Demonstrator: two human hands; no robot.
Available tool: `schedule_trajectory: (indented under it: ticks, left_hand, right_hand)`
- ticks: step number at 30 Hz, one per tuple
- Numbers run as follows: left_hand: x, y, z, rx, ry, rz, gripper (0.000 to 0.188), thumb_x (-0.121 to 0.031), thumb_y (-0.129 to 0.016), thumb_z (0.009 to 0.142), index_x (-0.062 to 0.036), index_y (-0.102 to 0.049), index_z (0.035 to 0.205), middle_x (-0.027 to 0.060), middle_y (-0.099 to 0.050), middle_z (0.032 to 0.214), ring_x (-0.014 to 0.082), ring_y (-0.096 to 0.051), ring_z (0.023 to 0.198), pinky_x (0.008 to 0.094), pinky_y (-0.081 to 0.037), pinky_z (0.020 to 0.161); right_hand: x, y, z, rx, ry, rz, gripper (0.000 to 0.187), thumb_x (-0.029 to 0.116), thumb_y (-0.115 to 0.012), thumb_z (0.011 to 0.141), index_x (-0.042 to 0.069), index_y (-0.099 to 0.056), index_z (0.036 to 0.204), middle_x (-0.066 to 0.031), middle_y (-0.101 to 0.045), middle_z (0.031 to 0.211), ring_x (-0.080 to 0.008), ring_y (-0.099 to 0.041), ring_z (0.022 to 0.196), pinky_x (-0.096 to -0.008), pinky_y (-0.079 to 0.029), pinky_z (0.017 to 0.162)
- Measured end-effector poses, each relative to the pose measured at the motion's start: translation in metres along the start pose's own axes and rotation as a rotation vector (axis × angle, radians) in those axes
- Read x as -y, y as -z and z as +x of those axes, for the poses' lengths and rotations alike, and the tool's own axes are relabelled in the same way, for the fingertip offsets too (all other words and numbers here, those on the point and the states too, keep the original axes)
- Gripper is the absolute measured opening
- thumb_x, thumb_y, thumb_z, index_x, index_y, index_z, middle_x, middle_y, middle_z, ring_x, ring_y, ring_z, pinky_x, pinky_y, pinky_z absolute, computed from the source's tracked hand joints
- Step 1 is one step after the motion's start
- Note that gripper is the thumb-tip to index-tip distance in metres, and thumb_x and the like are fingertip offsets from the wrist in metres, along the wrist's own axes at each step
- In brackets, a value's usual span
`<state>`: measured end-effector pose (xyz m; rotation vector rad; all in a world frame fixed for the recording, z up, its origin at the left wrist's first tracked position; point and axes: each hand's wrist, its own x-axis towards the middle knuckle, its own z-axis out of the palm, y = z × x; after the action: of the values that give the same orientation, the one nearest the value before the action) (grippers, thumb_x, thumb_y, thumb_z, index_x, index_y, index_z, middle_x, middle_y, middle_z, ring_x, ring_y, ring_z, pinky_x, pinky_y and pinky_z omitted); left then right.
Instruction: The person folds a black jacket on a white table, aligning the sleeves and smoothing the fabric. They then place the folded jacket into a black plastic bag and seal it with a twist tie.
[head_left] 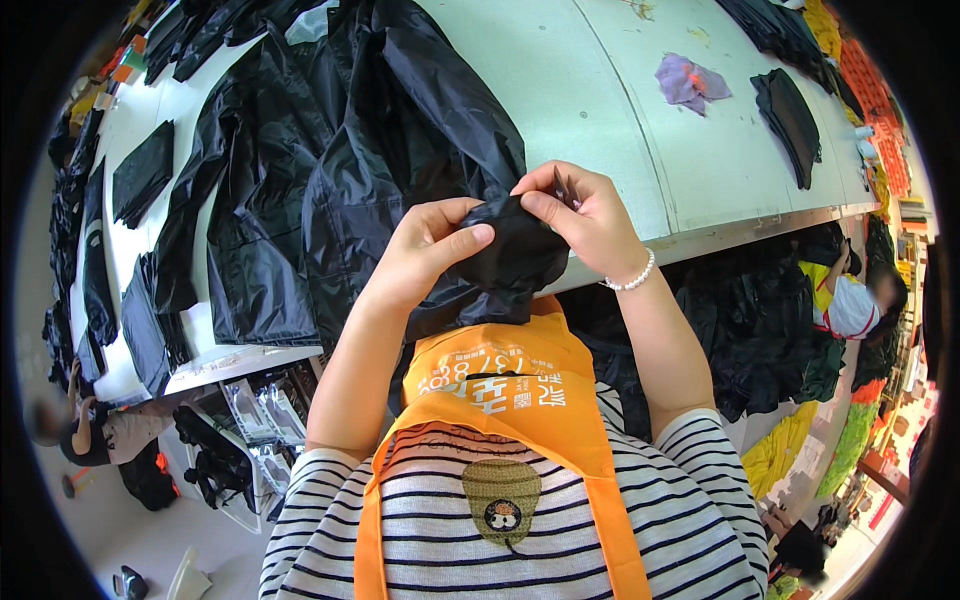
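Note:
A shiny black jacket [350,190] is spread on the pale table, and one end of it is drawn over the near edge toward me. My left hand [430,250] is closed on a bunched part of this black cloth, its thumb lying on top. Just to the right, my right hand [588,222] pinches the same cloth between thumb and forefinger. A small dark pointed tool, which looks like thread snips [567,188], sits within the right hand's fingers. Most of its shape is hidden there. The cloth hangs down against my orange apron [500,365].
Folded black garments [143,172] lie on the left of the table [560,90]. Toward the right are a purple scrap of cloth [690,84] and a folded dark piece [787,125]. Black garments [740,330] are heaped below the table edge. Other people [850,300] are at both sides.

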<state>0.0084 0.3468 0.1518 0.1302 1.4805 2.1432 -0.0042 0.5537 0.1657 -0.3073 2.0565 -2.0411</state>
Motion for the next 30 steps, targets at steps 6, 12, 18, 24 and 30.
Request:
schedule_trajectory:
  ticks: [6, 12, 18, 24, 30]
  left_hand:
    - [0.001, 0.004, 0.004, -0.098, 0.064, -0.361, 0.016, -0.013, -0.058, 0.089, 0.0009, -0.067, 0.091, 0.0050, -0.069, 0.085, 0.0096, -0.065, 0.073, 0.0219, -0.052, 0.070]
    - [0.000, -0.001, 0.005, -0.168, 0.051, -0.345, 0.017, -0.014, -0.058, 0.089, -0.0004, -0.067, 0.086, 0.0039, -0.069, 0.081, 0.0088, -0.064, 0.068, 0.0216, -0.051, 0.066]
    - [0.001, 0.003, 0.005, -0.119, 0.081, -0.286, 0.017, -0.014, -0.058, 0.089, 0.0003, -0.067, 0.086, 0.0039, -0.069, 0.081, 0.0086, -0.063, 0.069, 0.0211, -0.050, 0.066]
    - [-0.006, -0.004, 0.003, -0.148, 0.078, -0.384, 0.019, -0.014, -0.057, 0.090, 0.0022, -0.067, 0.090, 0.0071, -0.070, 0.085, 0.0127, -0.066, 0.074, 0.0243, -0.053, 0.070]
    - [-0.008, 0.004, 0.002, -0.156, 0.090, -0.513, 0.020, -0.014, -0.057, 0.090, 0.0020, -0.068, 0.093, 0.0103, -0.071, 0.090, 0.0178, -0.068, 0.080, 0.0292, -0.055, 0.077]
  right_hand:
    - [0.005, -0.002, 0.002, -0.162, 0.239, -0.286, 0.009, 0.004, -0.070, 0.081, 0.004, -0.067, 0.090, 0.0022, -0.061, 0.081, -0.0029, -0.043, 0.059, -0.0164, -0.036, 0.053]
    - [0.012, -0.016, -0.006, -0.119, 0.455, -0.519, 0.018, -0.002, -0.074, 0.074, 0.006, -0.067, 0.089, -0.0018, -0.059, 0.085, -0.0094, -0.056, 0.060, -0.0215, -0.045, 0.054]
    - [0.010, -0.022, -0.007, -0.145, 0.424, -0.565, 0.019, -0.012, -0.061, 0.074, 0.004, -0.058, 0.084, -0.0044, -0.056, 0.086, -0.0163, -0.058, 0.063, -0.0251, -0.047, 0.057]
    - [0.000, -0.020, -0.008, -0.278, 0.342, -0.418, 0.016, -0.008, -0.058, 0.081, 0.003, -0.050, 0.089, -0.0056, -0.051, 0.084, -0.0129, -0.047, 0.060, -0.0235, -0.042, 0.056]
    - [-0.002, -0.014, -0.029, -0.208, 0.195, -0.234, 0.018, 0.011, -0.060, 0.089, 0.002, -0.050, 0.102, -0.0039, -0.052, 0.087, -0.0115, -0.045, 0.069, -0.0255, -0.042, 0.061]
